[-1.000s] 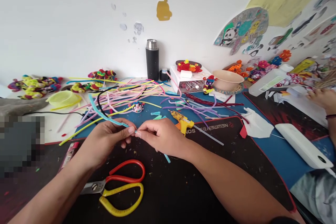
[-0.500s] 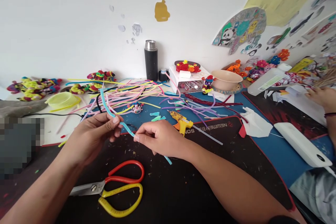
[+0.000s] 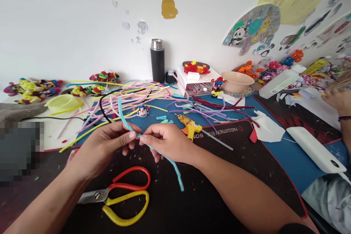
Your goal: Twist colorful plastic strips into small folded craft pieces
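Observation:
A light blue pipe cleaner [image 3: 175,168] runs through both hands over the dark mat. My left hand [image 3: 109,142] pinches it between thumb and forefinger, and its upper end stands up past the thumb. My right hand [image 3: 164,140] grips it close beside the left fingertips, the two hands nearly touching. From under the right hand the long end hangs down to the right. Scissors with a red and a yellow handle [image 3: 142,204] lie below the hands. Just beyond the right hand is a yellow glue gun [image 3: 190,126].
Pink, yellow and purple pipe cleaners [image 3: 131,95] spread across the back. A black flask [image 3: 157,62], a white box [image 3: 182,82] and a beige bowl [image 3: 237,82] stand behind them. Another person's hand [image 3: 337,100] is at the far right.
My left hand has moved right, up against my right hand. More of the blue pipe cleaner now hangs below the right hand, and its upper end has shifted right.

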A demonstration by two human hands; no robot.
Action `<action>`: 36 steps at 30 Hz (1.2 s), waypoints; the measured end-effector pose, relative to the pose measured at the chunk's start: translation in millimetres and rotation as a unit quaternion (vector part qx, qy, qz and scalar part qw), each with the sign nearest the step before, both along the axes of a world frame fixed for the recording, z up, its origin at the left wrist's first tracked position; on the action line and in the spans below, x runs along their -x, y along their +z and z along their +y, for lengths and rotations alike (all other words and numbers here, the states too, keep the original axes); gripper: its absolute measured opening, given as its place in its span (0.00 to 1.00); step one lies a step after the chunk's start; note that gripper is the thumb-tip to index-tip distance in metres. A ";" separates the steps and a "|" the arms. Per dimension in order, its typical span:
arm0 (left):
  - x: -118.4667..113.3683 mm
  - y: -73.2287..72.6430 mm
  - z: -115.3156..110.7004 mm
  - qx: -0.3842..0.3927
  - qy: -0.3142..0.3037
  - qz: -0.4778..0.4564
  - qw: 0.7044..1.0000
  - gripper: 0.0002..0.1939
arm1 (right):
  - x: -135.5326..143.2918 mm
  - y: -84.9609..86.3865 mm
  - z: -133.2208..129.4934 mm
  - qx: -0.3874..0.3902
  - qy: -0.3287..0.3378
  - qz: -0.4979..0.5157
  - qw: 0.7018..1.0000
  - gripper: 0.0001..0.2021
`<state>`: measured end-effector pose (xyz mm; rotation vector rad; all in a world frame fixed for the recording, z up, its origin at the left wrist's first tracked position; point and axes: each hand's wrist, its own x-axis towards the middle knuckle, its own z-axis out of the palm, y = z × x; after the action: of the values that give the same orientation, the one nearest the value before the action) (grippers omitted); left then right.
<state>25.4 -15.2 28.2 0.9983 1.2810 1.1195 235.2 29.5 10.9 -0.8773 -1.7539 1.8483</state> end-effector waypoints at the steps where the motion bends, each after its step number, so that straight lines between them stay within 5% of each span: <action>1: 0.6 -0.1 -0.2 -0.006 -0.004 0.010 1.000 0.24 | -0.5 -0.3 0.3 -0.006 0.000 -0.003 1.000 0.12; 6: -0.9 2.9 0.5 -0.015 -0.011 0.083 0.996 0.21 | -1.7 3.6 -0.1 -0.039 0.005 -0.037 0.999 0.11; 13: 2.2 -8.1 5.1 0.020 -0.013 0.132 0.991 0.22 | -0.9 5.0 2.6 -0.324 -0.008 -0.169 0.931 0.09; 19: 6.1 -9.6 6.7 0.047 -0.008 -0.030 0.998 0.27 | -3.6 10.2 1.3 -0.261 -0.009 -0.109 0.959 0.09; 25: 7.7 -11.8 5.6 0.027 -0.026 0.006 0.999 0.25 | -5.1 11.1 0.8 -0.135 0.016 -0.104 0.985 0.10; 30: 9.3 -9.8 4.6 0.003 -0.060 0.059 0.997 0.24 | -3.4 9.9 -0.5 -0.102 0.039 -0.089 0.990 0.09; 36: 21.0 -17.0 8.5 -0.027 0.012 0.074 0.997 0.25 | -2.2 7.3 2.4 -0.021 0.068 -0.079 0.994 0.08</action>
<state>4.3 -6.8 11.2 1.1253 1.3906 1.1197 237.4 32.0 18.2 -0.9297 -1.9865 1.8623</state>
